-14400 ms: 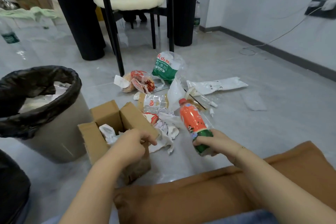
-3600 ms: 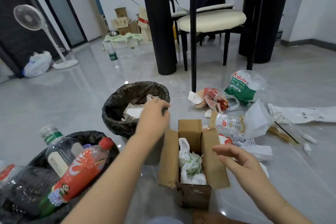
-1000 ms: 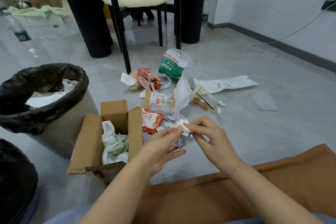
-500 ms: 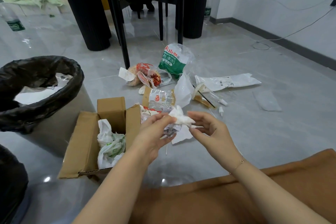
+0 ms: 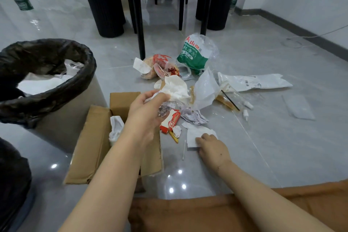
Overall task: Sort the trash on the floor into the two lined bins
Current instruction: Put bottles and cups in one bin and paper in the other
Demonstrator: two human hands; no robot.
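My left hand grips a crumpled white tissue wad above the open brown cardboard box. My right hand pinches a flat white paper scrap on the floor, right of the box. The black-lined bin stands left of the box.

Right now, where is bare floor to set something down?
Bare floor lies right of the right hand, toward the wall, and between the cardboard box and brown cushion. Crowded: the litter between the box and green-labelled bag.
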